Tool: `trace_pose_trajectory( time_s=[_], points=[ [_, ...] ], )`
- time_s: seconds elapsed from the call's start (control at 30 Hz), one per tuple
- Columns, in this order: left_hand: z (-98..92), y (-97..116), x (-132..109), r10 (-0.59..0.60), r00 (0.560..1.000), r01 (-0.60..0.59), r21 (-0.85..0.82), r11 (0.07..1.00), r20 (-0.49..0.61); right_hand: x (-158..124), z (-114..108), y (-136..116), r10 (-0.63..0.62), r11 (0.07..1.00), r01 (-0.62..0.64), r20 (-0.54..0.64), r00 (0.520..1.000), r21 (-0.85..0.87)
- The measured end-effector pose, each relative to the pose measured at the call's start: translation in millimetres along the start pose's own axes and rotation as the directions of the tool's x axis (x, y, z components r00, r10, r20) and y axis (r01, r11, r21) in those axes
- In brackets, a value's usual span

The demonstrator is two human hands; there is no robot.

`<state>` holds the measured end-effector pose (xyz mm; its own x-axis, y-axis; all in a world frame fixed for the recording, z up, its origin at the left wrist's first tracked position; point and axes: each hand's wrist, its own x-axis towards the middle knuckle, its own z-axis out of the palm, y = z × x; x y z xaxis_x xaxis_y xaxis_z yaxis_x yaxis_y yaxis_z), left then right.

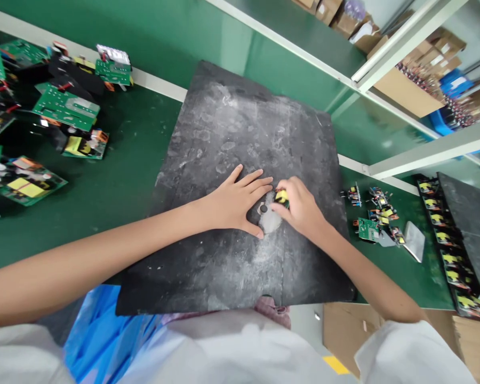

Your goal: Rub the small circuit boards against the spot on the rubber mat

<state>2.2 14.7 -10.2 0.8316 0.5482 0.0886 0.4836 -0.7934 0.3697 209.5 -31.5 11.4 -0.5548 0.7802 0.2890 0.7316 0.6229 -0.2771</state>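
Note:
A worn black mat (224,266) lies in front of me, with a pale worn patch and a small dark hole near its middle. My left hand (236,202) rests flat on the mat, its fingers spread and holding nothing. Just right of it, my right hand (302,205) is closed around a small circuit board (282,197) with a yellow-wrapped component. Most of that board is hidden behind my fingers. It is held close to the pale patch, but I cannot tell whether it touches the mat.
Loose circuit boards (66,106) are piled on the green bench (132,144) at the left. More boards (368,229) and a metal plate (415,241) lie at the right, beside a black tray (456,250) of boards. A white frame post (416,42) stands at the upper right.

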Motion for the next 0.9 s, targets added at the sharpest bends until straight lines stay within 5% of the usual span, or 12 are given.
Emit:
trace_pose_trajectory(
  time_s=[0.2,0.37,0.57,0.73,0.9],
  points=[
    [1.9,-0.6,-0.5,0.016,1.0,-0.016,0.012,1.0,-0.009,-4.9,-1.7,-6.8,-0.178,0.984,0.178,0.117,0.977,0.012],
    [1.9,0.2,0.1,0.008,1.0,-0.007,0.02,1.0,-0.009,2.9,-1.3,2.1,-0.026,0.997,0.023,-0.031,0.999,-0.076],
    [0.9,1.7,0.5,0.012,1.0,-0.012,0.007,1.0,-0.001,-5.9,-0.6,-10.0,-0.177,0.983,0.181,0.111,0.978,-0.031],
    [0.3,2.3,0.8,0.004,1.0,-0.004,0.015,1.0,-0.002,-3.5,-1.0,-2.9,-0.018,0.997,0.018,-0.006,1.0,-0.075],
    [0.7,2.2,0.5,0.011,1.0,-0.011,0.015,1.0,0.0,-7.5,-1.1,-10.4,-0.209,0.976,0.214,0.092,0.974,-0.047]
  ],
)
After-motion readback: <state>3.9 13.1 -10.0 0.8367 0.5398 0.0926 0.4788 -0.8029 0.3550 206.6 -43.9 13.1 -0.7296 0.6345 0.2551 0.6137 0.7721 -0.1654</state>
